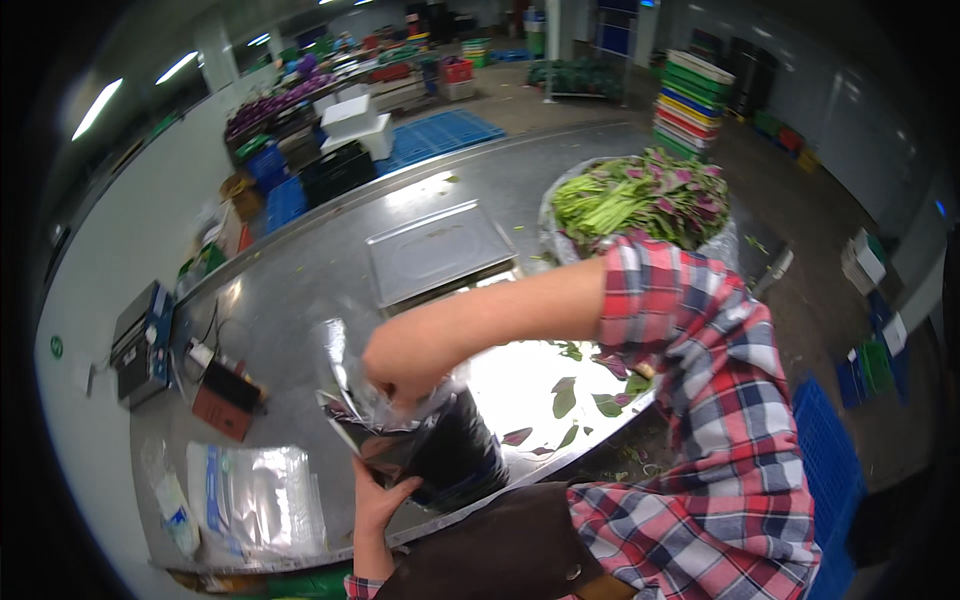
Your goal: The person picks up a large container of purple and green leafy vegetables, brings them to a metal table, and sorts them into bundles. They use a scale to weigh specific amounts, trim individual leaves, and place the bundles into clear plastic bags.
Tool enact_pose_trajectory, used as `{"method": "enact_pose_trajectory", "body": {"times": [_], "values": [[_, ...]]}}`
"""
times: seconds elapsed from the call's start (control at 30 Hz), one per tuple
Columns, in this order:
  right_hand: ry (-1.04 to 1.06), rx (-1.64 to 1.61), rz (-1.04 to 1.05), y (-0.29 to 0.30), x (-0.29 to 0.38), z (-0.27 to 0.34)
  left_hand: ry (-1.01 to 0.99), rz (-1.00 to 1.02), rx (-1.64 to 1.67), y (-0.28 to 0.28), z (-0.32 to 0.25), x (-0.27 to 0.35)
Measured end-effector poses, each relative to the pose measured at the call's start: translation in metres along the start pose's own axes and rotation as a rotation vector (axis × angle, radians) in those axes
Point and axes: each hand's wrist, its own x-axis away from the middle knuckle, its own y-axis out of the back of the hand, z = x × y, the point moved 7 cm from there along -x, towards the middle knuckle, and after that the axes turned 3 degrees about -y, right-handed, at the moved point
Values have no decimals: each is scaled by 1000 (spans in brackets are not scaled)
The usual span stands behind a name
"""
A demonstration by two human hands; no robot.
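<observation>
Before me on the steel table (285, 375) stands a black cylindrical container (461, 450) with clear plastic film at its mouth. My right hand (401, 367), blurred, reaches over the mouth with fingers curled down at the film; whether it grips the film is unclear. My left hand (382, 487) is against the container's near left side, thumb apart from the fingers, on a glossy dark flap. A steel platform scale (442, 255) lies beyond my forearm. Loose green and purple leaves (562, 401) lie on a bright white surface (510, 390) to the right.
A film-lined round container (551, 225) of leafy amaranth (637, 199) stands back right. Flat clear plastic bags (274, 495) lie at the front left, near a red-brown box (225, 401) and a dark machine (142, 345). Stacked crates (690, 105) and a blue pallet (442, 135) stand beyond the table.
</observation>
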Motion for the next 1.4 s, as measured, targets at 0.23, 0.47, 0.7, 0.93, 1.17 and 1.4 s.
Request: {"method": "enact_pose_trajectory", "body": {"times": [0.23, 0.47, 0.7, 0.93, 1.17, 1.4], "values": [[309, 138, -273, 28, 4, 13, 68, 178, 193, 27, 14, -9], [9, 310, -1383, 203, 59, -163, 226, -64, 536, 19, 41, -57], [-310, 45, -1391, 61, 70, -287, 189, -219, 744, 41, 69, -61], [-225, -1048, -806, -69, -70, -222, 228, -180, 675, 39, 61, -55], [268, -1332, -666, 9, -68, -100, 144, -147, 511, 107, -2, -29], [417, -1048, -682, 39, -39, -43, -414, -396, 551, 170, -109, -28]]}}
